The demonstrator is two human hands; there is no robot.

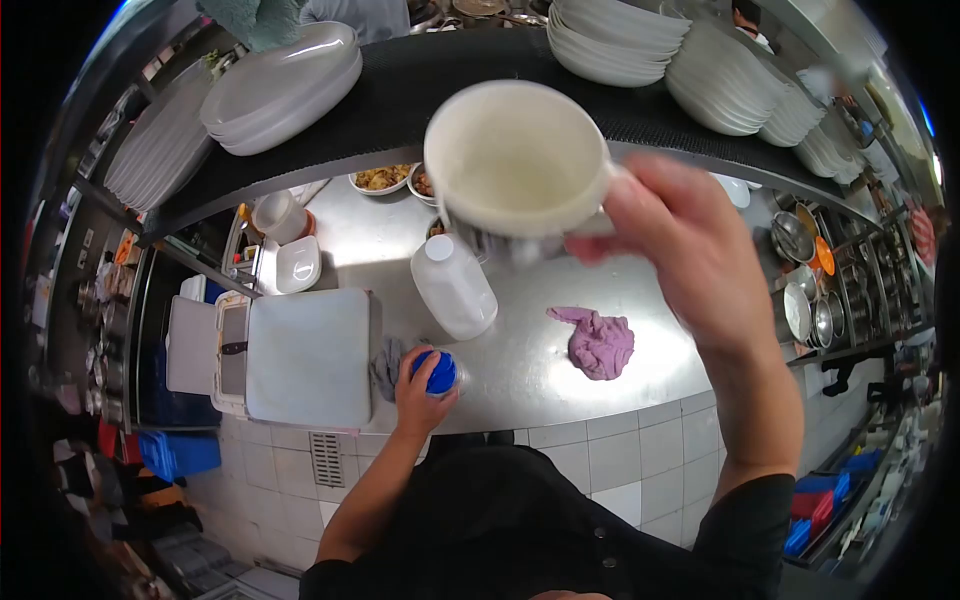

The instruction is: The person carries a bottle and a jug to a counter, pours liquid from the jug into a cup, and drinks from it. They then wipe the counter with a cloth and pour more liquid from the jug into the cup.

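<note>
My right hand (pixel 690 240) is raised high, its fingers closed on the handle of a cream-coloured cup (pixel 515 155). The cup is close to the camera and tilted, so its inside shows; motion blurs both. Lower down, my left hand (pixel 415 390) curls around a container with a bright blue lid (pixel 434 372) at the front of the steel table (pixel 510 375). A grey cloth (pixel 387 370) lies beside that hand. Just behind it is a white plastic jug (pixel 455 290) with a white cap. A crumpled purple cloth (pixel 602 343) rests to the right.
A white cutting board (pixel 308 355) takes up the table's left end. Overhead, a dark shelf (pixel 400 95) carries white plates (pixel 285 85) and stacked bowls (pixel 615 45). Food bowls (pixel 382 178) stand beneath it. A white dish (pixel 298 264) sits at the back left.
</note>
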